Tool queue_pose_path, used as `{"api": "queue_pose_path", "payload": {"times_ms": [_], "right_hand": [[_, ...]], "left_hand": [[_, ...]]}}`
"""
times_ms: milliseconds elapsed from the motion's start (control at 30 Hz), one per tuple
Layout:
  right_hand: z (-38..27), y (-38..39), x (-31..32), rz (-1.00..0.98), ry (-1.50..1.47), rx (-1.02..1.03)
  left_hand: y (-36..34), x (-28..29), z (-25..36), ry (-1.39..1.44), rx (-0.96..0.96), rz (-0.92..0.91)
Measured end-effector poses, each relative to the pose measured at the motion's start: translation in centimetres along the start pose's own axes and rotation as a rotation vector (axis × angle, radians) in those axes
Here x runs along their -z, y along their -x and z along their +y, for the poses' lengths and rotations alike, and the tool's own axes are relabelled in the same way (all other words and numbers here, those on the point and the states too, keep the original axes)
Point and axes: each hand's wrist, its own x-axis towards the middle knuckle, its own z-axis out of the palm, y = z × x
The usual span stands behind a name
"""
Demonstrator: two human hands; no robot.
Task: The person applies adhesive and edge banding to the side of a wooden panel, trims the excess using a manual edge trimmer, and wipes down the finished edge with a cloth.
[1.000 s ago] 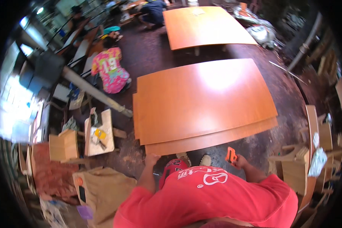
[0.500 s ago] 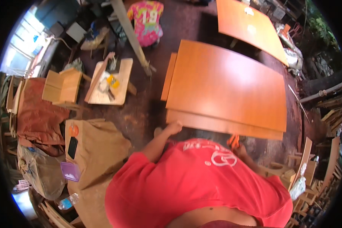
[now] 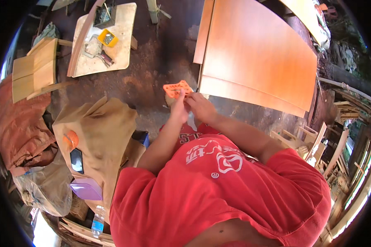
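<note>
My two hands meet in front of my red shirt, over the dark floor. A flat orange plastic piece (image 3: 177, 88) with openwork cutouts sticks out from them; its exact kind is unclear. My left hand (image 3: 178, 110) is closed on it, thumb lying along its face. Curled fingers of my right hand (image 3: 203, 108) press at its lower right end, partly hiding it. Just beyond, to the right, lie wood-coloured boards (image 3: 255, 53) with a smooth, glossy top, stacked slightly out of line. Neither hand touches them.
At upper left a small table (image 3: 121, 53) bears a yellow box (image 3: 107, 38) of small metal parts, locking pliers (image 3: 105, 58) and a wooden strip. A brown cloth (image 3: 99, 119) on the left carries a phone (image 3: 76, 160) and a purple container (image 3: 86, 188). Wood offcuts (image 3: 336, 152) crowd the right.
My left hand has come off the boards' near edge. My right hand has brought the orange piece leftward, and both hands now meet at it. The view has tipped lower.
</note>
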Motion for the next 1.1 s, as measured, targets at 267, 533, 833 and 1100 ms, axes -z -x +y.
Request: {"api": "queue_pose_path", "payload": {"times_ms": [267,533,833,1100], "right_hand": [[8.4,-5.5,-1.3,0.19,-0.251,-0.15],[26.8,-13.4,2.5,0.392,0.402,-0.475],[27.1,-14.6,1.2,0.603,0.368,-0.273],[27.1,-14.8,1.0,0.607,0.387,-0.278]], "left_hand": [[-9.9,5.1,2.3,-0.105,-0.135,-0.076],[-17.1,2.6,-3.3,0.157,-0.031,-0.103],[-16.6,0.1,-7.4,0.446,0.045,0.031],[-16.1,-0.6,-9.0,0.596,0.017,0.102]]}}
